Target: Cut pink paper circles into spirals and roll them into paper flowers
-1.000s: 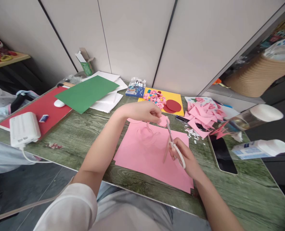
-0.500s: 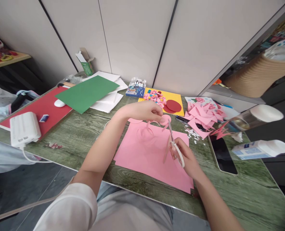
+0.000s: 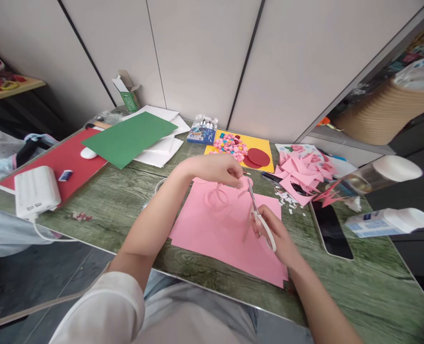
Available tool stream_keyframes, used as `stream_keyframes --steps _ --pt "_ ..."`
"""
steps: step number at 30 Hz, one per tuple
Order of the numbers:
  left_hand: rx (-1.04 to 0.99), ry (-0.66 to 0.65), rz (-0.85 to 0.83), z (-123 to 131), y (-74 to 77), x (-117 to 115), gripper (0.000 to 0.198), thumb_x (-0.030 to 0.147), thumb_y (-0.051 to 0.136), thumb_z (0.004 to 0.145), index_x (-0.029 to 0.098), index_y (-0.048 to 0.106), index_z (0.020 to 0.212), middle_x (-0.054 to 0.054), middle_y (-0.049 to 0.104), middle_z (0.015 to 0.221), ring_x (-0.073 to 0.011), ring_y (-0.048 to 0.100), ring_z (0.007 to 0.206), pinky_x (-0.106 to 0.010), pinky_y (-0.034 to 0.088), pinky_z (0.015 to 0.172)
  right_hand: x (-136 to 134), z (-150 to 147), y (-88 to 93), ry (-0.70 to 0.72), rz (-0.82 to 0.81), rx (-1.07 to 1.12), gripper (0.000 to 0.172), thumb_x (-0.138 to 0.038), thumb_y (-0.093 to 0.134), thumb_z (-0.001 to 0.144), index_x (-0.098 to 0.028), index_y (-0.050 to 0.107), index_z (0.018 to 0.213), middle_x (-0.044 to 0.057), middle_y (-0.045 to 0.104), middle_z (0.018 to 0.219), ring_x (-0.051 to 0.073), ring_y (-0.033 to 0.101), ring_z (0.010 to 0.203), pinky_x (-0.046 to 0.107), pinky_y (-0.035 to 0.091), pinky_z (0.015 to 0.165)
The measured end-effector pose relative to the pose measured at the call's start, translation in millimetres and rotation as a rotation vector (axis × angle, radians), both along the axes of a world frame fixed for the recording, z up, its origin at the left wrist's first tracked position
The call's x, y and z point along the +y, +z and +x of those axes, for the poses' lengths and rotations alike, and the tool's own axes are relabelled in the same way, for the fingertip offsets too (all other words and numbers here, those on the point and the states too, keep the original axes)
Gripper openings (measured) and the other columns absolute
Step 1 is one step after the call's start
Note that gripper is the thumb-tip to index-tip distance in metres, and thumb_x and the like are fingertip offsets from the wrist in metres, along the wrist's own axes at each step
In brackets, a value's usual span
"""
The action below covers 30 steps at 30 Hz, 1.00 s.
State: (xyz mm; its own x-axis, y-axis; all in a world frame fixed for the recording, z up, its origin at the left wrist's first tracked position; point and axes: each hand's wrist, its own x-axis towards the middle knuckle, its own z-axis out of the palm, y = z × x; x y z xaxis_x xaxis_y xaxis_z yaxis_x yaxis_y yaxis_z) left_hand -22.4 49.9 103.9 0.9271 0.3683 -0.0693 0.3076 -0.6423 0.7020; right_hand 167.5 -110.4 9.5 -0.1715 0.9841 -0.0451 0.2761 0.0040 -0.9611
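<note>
My left hand (image 3: 224, 169) is closed on a small piece of pink paper (image 3: 246, 184), pinching its left side above the pink sheets. In my right hand (image 3: 273, 229) are white-handled scissors (image 3: 264, 224), with the fingers wrapped round the grips. The scissor blades point up and away from me, and their tips meet the pink paper piece. Under both hands lie large pink sheets (image 3: 212, 239), slightly fanned at the edges. A thin pink curled strip (image 3: 215, 197) shows over the sheets below my left hand.
Cut pink pieces (image 3: 301, 172) are heaped at the right, beside white scraps (image 3: 287, 199) and a phone (image 3: 332, 229). Behind my hands lie pink pompoms (image 3: 229, 145) and red paper circles (image 3: 258, 157) on yellow paper. Green paper (image 3: 131, 138) and a white power bank (image 3: 36, 191) are leftward.
The pink paper piece has shifted and turned slightly between my left fingers. The curled strip hanging from it has moved a little left. The scissors stay at nearly the same spot.
</note>
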Motion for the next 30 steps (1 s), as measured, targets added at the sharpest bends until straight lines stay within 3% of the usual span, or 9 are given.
stream_keyframes --steps 16,24,30 --pt "-0.026 0.131 -0.02 -6.1 3.5 4.3 0.019 0.031 0.051 0.074 0.015 0.061 0.07 0.001 0.049 0.06 -0.0056 0.038 0.05 -0.021 0.025 0.047 1.0 1.4 -2.5 0.005 0.002 -0.013 0.019 -0.04 0.043 0.089 -0.022 0.042 0.082 -0.005 0.044 0.06 0.012 0.046 0.056 0.027 0.035 0.059" --pt "-0.055 0.107 -0.055 1.0 4.8 -2.1 0.027 0.039 0.053 0.074 0.014 0.057 0.064 0.001 0.046 0.058 -0.0059 0.035 0.049 -0.022 0.023 0.047 1.8 2.6 -5.8 -0.076 0.021 -0.026 0.022 -0.042 0.045 0.087 -0.022 0.04 0.078 -0.004 0.044 0.063 0.012 0.042 0.057 0.027 0.034 0.058" --pt "-0.067 0.083 -0.054 3.7 0.8 -3.0 0.021 0.032 0.052 0.072 0.014 0.054 0.062 0.003 0.042 0.056 -0.006 0.035 0.052 -0.021 0.023 0.049 0.6 3.0 -2.9 -0.065 0.028 -0.03 0.021 -0.041 0.045 0.088 -0.022 0.041 0.079 -0.004 0.045 0.065 0.012 0.041 0.057 0.027 0.034 0.059"
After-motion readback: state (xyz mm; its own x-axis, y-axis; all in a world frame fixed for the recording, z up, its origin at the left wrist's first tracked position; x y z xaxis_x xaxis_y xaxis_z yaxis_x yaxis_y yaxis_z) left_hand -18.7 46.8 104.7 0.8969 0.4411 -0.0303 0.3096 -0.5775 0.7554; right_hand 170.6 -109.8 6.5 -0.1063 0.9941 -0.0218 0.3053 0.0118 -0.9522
